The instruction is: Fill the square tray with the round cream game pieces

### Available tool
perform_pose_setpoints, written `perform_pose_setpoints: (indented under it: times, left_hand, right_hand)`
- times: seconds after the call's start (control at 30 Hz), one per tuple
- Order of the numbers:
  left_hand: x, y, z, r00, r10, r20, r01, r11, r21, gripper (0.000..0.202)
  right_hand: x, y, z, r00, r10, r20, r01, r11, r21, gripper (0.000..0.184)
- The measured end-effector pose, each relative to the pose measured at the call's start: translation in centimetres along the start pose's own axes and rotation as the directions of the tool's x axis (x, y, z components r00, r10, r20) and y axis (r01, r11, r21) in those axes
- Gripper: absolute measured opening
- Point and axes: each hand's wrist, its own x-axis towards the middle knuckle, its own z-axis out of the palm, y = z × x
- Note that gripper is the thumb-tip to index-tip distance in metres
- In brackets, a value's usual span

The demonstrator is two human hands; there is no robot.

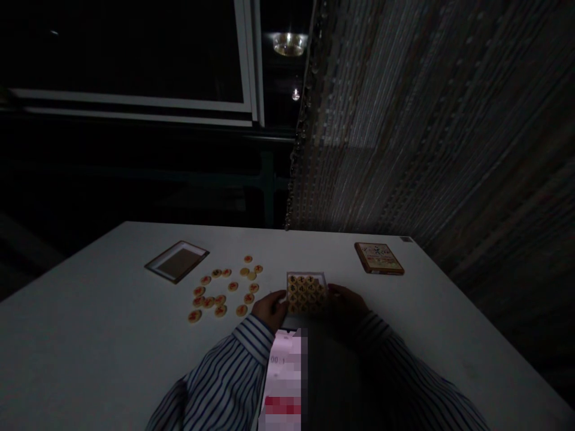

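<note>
In the head view a small open box (325,279) with a pale rim stands between my hands on the white table. Rows of round xiangqi pieces (302,288) with dark characters fill much of it; a brownish patch shows at its upper right. My left hand (271,309) grips the box's left side, thumb and fingers closed on the edge. At the right side, my right hand (349,301) holds the opposite edge, partly lost in shadow. Left of the box lie several loose xiangqi pieces (232,287), mostly with red characters and a few plain-looking.
An empty shallow box part (203,254) lies at the far left of the white table (112,311). A printed box (380,258) is at the far right. A lit phone (281,377) sits below my hands. Beaded string curtain (372,120) hangs behind; the room is dark.
</note>
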Motion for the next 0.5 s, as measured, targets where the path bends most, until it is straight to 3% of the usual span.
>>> perform_pose_setpoints:
  times: [0.27, 0.5]
  left_hand:
    - [0.0, 0.8, -1.5, 0.999, -0.001, -0.043, 0.000, 1.000, -0.012, 0.033]
    - [-0.4, 1.0, -5.7, 0.993, -0.014, -0.118, 0.013, 1.000, -0.005, 0.034]
  right_hand:
    - [0.7, -0.3, -1.1, 0.998, -0.004, -0.065, 0.003, 1.000, -0.016, 0.032]
    - [1.4, -2.2, -2.8, 0.987, -0.145, -0.065, 0.143, 0.989, -0.038, 0.029]
